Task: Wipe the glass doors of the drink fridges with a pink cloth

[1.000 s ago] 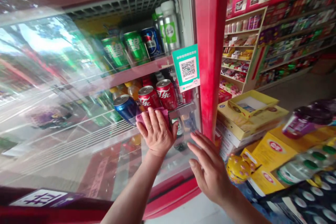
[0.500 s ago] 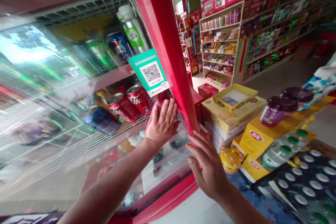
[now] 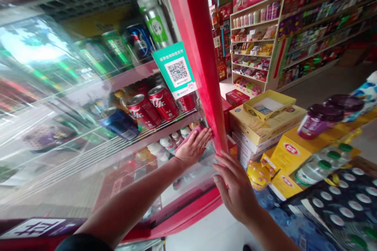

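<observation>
My left hand [image 3: 194,147] presses a pink cloth [image 3: 186,139] flat against the glass door [image 3: 118,176] of a drinks fridge. Its fingertips reach the red door frame [image 3: 203,55], and most of the cloth is hidden under the palm. My right hand [image 3: 235,188] has its fingers stretched out and apart, with the fingertips at the lower part of the red frame. Above the left hand, a green QR-code sticker [image 3: 176,71] is on the glass. Red cans [image 3: 163,104] and a tilted blue can [image 3: 120,123] stand behind the glass.
Right of the door are stacked cartons with a yellow open box [image 3: 269,106] on top. Yellow boxes [image 3: 294,153], purple-lidded jars [image 3: 321,119] and packs of bottles [image 3: 338,204] sit nearby. Store shelves [image 3: 256,43] stand behind. Reflections blur the glass at left.
My left hand has slid the cloth right and then down along the glass to the frame. My right hand has come to the frame's edge. The view has turned right.
</observation>
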Demonstrator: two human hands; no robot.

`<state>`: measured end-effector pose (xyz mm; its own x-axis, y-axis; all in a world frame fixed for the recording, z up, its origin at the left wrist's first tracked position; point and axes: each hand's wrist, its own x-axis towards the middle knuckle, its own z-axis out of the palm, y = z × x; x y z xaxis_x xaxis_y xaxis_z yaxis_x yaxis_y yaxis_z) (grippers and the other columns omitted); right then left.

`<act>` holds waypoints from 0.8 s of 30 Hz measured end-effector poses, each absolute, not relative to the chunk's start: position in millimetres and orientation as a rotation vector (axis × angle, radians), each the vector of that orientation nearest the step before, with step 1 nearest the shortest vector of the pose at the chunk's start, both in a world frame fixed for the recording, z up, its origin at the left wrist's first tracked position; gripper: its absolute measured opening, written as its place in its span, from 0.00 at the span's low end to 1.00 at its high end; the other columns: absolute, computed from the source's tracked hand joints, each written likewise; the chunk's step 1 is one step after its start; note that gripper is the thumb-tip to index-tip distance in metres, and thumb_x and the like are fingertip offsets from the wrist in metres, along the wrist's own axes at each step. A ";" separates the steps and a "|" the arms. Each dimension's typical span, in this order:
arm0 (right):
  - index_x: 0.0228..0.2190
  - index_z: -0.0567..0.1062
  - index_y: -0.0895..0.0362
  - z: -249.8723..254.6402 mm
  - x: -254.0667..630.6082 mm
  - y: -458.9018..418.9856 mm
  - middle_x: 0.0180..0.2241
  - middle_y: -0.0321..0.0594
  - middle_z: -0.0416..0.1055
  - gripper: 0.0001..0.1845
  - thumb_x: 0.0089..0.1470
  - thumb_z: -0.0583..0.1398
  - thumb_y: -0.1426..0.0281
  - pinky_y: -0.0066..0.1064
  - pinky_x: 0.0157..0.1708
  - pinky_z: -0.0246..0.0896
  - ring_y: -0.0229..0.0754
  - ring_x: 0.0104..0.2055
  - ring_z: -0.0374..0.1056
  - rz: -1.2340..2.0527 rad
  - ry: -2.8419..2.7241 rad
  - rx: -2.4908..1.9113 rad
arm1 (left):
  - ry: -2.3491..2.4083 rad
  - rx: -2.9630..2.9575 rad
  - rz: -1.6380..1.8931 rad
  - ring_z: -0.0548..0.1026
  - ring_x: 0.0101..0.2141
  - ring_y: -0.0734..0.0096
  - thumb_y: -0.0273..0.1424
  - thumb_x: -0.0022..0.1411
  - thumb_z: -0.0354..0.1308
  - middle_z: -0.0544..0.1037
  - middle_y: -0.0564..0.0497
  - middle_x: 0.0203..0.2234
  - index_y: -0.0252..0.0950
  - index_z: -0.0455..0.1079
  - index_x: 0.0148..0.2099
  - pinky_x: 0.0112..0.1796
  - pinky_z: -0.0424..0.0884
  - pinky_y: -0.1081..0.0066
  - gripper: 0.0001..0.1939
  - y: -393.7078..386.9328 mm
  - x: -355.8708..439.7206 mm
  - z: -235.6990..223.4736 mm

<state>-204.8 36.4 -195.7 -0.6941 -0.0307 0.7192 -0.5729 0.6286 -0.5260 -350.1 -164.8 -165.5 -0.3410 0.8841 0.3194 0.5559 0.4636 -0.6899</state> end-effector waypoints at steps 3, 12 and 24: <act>0.54 0.77 0.54 -196.8 -203.7 29.4 0.61 0.52 0.79 0.13 0.71 0.59 0.70 0.59 0.62 0.76 0.59 0.68 0.71 0.988 -2.171 0.486 | -2.016 -1.162 0.604 0.47 0.81 0.62 0.37 0.77 0.54 0.56 0.46 0.79 0.32 0.58 0.80 0.79 0.47 0.57 0.34 -175.3 -345.6 -153.0; 0.52 0.78 0.56 -179.2 -213.2 -25.9 0.60 0.52 0.80 0.12 0.71 0.58 0.71 0.60 0.61 0.77 0.59 0.68 0.72 0.956 -2.127 0.622 | -1.938 -0.717 0.447 0.50 0.79 0.52 0.48 0.75 0.59 0.68 0.35 0.72 0.28 0.51 0.81 0.79 0.33 0.48 0.45 -269.3 -307.9 -78.0; 0.56 0.77 0.53 -141.1 -215.5 -131.8 0.62 0.51 0.78 0.15 0.72 0.59 0.70 0.60 0.63 0.77 0.59 0.70 0.70 1.016 -2.014 0.873 | -1.944 -0.244 0.302 0.45 0.80 0.35 0.59 0.71 0.58 0.50 0.27 0.80 0.28 0.39 0.84 0.77 0.33 0.37 0.57 -432.0 -255.8 -24.8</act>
<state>-215.5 -131.8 -141.1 -0.5218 -0.2481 0.8162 -0.8039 0.4632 -0.3731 -255.8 -432.0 -24.8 -0.3791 0.3085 0.8724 0.0290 0.9463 -0.3221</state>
